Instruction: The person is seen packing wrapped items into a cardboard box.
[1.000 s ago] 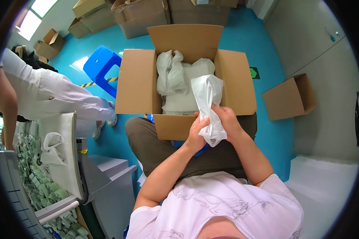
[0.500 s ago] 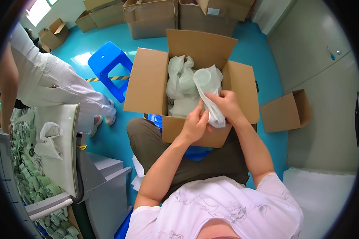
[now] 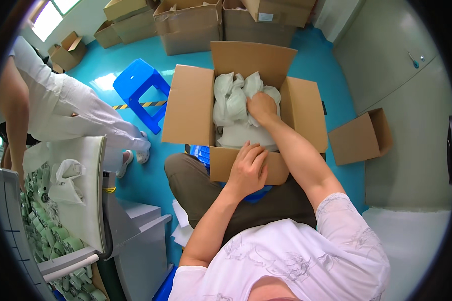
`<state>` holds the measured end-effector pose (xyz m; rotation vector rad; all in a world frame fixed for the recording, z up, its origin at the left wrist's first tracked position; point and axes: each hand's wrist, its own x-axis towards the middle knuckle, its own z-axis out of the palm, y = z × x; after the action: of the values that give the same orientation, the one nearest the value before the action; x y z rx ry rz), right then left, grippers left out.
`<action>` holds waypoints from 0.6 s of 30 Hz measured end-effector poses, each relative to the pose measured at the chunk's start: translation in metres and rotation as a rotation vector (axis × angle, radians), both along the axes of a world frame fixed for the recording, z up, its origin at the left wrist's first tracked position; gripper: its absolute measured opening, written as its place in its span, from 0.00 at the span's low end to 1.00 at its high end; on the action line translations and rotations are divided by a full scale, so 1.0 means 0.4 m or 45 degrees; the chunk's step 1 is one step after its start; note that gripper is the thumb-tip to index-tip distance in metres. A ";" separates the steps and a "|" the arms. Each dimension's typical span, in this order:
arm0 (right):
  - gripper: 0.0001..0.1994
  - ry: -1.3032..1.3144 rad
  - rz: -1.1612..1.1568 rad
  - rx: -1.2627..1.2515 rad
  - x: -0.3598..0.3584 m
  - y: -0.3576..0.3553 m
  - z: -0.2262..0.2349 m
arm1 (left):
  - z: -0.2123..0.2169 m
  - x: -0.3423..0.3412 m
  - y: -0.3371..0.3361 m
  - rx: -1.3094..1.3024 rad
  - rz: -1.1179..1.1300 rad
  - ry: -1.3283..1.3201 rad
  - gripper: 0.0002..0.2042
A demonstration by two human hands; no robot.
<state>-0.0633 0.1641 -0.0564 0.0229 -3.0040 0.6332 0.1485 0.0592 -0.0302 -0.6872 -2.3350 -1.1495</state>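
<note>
The bag, earlier lifted, is now being pressed into the box (image 3: 246, 100) by the right hand (image 3: 262, 108), fingers clamped on bags (image 3: 236, 100); the left hand (image 3: 247, 170), fingers together, is being laid flat on the near flap, steadying it.

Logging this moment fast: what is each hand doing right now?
Left hand: open, flat on the near flap of the cardboard box, holding nothing.
Right hand: inside the box, pressed on the white bags; grip cannot be told.

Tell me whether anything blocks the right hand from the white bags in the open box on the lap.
Nothing visible does. The right hand already rests on the white bags inside the open cardboard box, flaps folded outward. The left hand lies on the near flap.
</note>
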 end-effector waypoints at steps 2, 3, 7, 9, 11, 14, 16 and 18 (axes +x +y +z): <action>0.27 -0.057 0.014 0.007 0.000 0.004 0.012 | 0.005 -0.005 -0.007 0.000 -0.029 -0.011 0.18; 0.28 -0.111 0.029 0.016 0.004 0.000 0.028 | 0.006 -0.006 -0.015 0.030 -0.049 -0.002 0.18; 0.31 -0.146 0.084 0.040 0.028 -0.030 0.093 | 0.025 0.011 -0.071 0.144 -0.019 0.077 0.17; 0.31 -0.133 0.213 0.093 0.091 -0.045 0.135 | 0.029 0.067 -0.147 0.135 0.157 0.130 0.16; 0.20 0.185 0.284 -0.141 0.178 0.023 0.152 | 0.050 0.103 -0.230 0.102 0.409 0.205 0.15; 0.08 0.436 0.422 -0.343 0.357 0.108 0.235 | 0.116 0.114 -0.406 -0.078 0.832 0.429 0.11; 0.05 0.430 0.554 -0.292 0.435 0.146 0.199 | 0.163 0.157 -0.581 -0.269 1.229 0.581 0.06; 0.04 0.479 0.641 -0.269 0.465 0.161 0.147 | 0.206 0.230 -0.720 -0.201 1.676 0.385 0.01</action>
<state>0.1229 0.2286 0.0023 0.8068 -2.5506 0.8654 0.2404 -0.2290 0.0520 0.5897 -1.9317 -0.2188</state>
